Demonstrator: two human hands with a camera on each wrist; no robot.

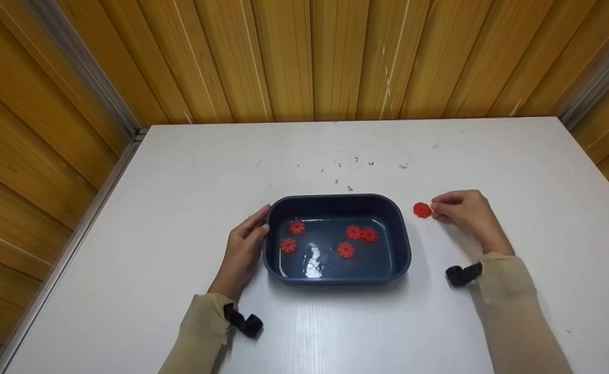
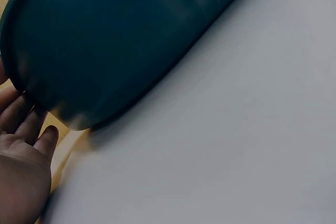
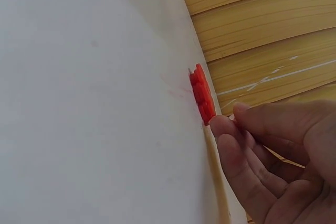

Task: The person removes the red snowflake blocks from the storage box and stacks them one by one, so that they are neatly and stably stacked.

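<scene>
A dark blue rectangular basin (image 1: 335,281) with rounded corners stands in front of me, with several red notched plastic discs (image 1: 346,250) lying on its floor. My left hand (image 1: 245,247) grips the basin's left side, thumb at the rim and fingers along the outer wall. In the left wrist view the basin (image 2: 105,51) is blurred, and the hand (image 2: 23,150) is partly cut off. To the right of the basin, my right hand (image 1: 462,214) holds a red notched disc (image 1: 421,210) at its fingertips. The right wrist view shows that disc (image 3: 203,95) nearly edge-on, close over the table.
The white table (image 1: 190,182) has small dark marks (image 1: 356,160) behind the basin. Yellow wood-look panels (image 1: 335,62) rise at the back and sides, with metal frame posts at the corners. A black camera mount sits on each wrist.
</scene>
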